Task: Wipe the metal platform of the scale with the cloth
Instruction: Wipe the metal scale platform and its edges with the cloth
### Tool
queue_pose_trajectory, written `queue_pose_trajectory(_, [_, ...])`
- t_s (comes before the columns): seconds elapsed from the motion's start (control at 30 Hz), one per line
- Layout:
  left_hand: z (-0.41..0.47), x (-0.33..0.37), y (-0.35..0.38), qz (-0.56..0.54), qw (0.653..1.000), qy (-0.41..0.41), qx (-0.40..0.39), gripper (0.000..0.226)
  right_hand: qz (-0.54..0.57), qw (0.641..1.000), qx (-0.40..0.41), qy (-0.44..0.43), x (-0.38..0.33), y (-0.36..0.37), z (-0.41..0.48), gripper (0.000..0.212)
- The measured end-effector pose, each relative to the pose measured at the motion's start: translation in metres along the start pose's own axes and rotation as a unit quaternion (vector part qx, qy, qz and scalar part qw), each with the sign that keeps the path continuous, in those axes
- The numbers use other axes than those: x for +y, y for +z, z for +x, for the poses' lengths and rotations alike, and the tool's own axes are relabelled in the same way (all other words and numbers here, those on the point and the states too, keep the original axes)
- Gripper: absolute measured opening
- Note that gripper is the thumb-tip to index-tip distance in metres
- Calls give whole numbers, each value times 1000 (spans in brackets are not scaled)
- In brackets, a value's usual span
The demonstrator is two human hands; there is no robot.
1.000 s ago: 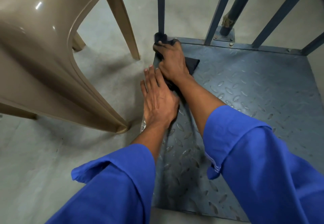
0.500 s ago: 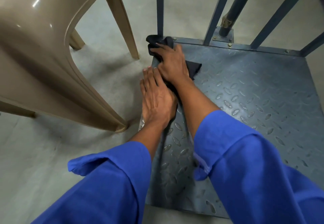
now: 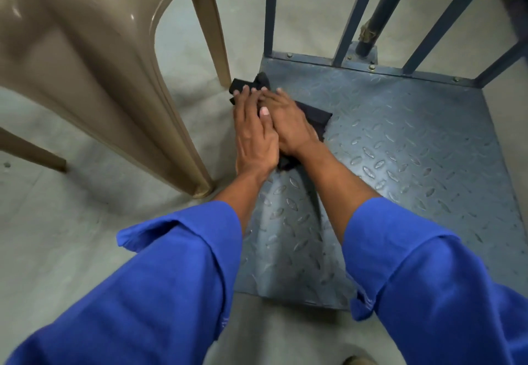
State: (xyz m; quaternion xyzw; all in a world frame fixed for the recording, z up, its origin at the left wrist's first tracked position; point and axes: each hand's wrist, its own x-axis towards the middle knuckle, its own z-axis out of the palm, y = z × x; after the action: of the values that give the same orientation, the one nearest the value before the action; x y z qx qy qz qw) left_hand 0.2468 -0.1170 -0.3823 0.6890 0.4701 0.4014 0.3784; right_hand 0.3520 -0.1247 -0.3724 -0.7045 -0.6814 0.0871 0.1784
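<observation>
The scale's metal platform (image 3: 400, 147) is grey-blue diamond plate lying low on the floor. A black cloth (image 3: 315, 116) lies on its left side, one end hanging over the left edge. My right hand (image 3: 288, 123) presses flat on the cloth. Beside it my left hand (image 3: 253, 133) also lies flat on the cloth, its thumb over the right hand and its fingertips on the overhanging end. Both arms wear blue sleeves.
A beige plastic chair (image 3: 94, 59) stands just left of the platform, one leg (image 3: 211, 30) close to the cloth. Blue metal bars (image 3: 271, 10) and a dark post (image 3: 377, 13) rise from the platform's far edge. Grey concrete floor (image 3: 71, 250) surrounds it.
My left hand slid forward from the platform's left edge onto the cloth, beside and partly over my right hand. The cloth and right hand came a little back from the far left corner.
</observation>
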Motion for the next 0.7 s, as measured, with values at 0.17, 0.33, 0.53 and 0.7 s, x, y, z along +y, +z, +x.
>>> queue_pose_trajectory(0.17, [-5,9,-44,-41,987,-92,-122,29,80,993,-5,85,-44,-2,-61,45])
queue_pose_trajectory(0.33, [-16,45,-110,-97,966,-168,-173,30,364,916,-36,164,-67,-23,-104,20])
queue_pose_trajectory(0.53, [-54,31,-143,-153,946,-190,-215,43,227,897,213,314,-32,-67,-88,34])
queue_pose_trajectory(0.7, [-54,36,-131,-125,950,-175,-226,42,133,981,-33,135,-53,-2,-106,40])
